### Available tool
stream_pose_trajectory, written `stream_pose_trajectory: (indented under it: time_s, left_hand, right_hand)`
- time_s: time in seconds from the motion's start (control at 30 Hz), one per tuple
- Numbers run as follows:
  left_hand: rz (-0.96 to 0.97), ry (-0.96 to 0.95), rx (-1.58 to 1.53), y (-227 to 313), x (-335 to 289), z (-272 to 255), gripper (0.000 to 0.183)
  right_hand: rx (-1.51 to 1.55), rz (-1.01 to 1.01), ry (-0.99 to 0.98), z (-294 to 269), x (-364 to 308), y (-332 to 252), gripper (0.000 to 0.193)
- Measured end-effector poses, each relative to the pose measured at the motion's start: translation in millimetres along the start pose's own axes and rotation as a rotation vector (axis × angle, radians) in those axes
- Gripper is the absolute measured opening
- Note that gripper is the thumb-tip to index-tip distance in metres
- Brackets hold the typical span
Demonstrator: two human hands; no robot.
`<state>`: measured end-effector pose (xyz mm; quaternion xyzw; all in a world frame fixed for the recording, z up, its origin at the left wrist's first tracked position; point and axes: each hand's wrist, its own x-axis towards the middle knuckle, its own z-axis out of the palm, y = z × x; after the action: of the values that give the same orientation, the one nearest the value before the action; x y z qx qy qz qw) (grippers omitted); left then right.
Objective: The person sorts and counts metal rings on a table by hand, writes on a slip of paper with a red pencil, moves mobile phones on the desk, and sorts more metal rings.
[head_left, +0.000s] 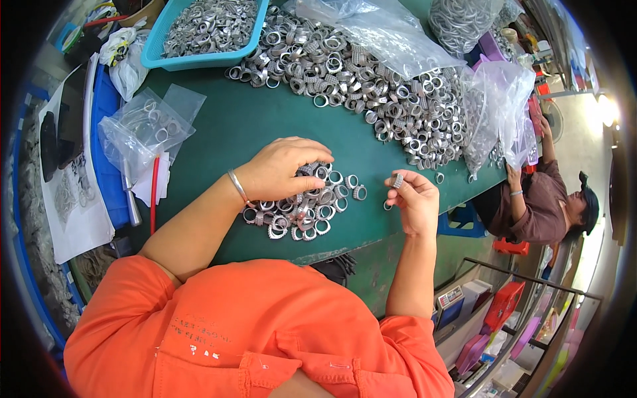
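Observation:
My left hand, with a bangle at its wrist, curls its thumb and fingers around several metal rings at the upper edge of a small pile of silver-grey rings. The pile lies on the green table in front of me. To the right of it, my right hand pinches one ring with a textured band between thumb and fingers, raised near the table's edge. Just below those fingertips shows another ring; I cannot tell whether it is held. Two loose rings lie between the small pile and my right hand.
A large heap of similar rings spreads across the far side, partly under clear plastic. A blue basket of metal pieces stands far left. Plastic bags and a red stick lie left. Another person works at the right.

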<state>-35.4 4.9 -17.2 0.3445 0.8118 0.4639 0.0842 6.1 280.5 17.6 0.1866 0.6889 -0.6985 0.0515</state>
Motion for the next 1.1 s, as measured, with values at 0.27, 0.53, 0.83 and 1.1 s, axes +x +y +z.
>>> stream_pose_trajectory:
  time_s: [0.27, 0.53, 0.83, 1.1]
  left_hand:
    - [-0.005, -0.008, 0.011, 0, 1, 1, 0.037]
    - [-0.013, -0.006, -0.001, -1, -1, 0, 0.038]
    - [-0.006, -0.009, -0.006, 1, -1, 0, 0.037]
    - [-0.007, -0.007, -0.011, 0, -1, -1, 0.037]
  right_hand:
    - [-0.014, -0.183, -0.031, 17, -13, 9, 0.010]
    - [-0.953, -0.949, 0.022, 29, 0, 12, 0.024]
    - [-1.272, -1.009, 0.401, -32, 41, 23, 0.019]
    - [-0.192, -0.210, 0.174, -10, 10, 4, 0.011]
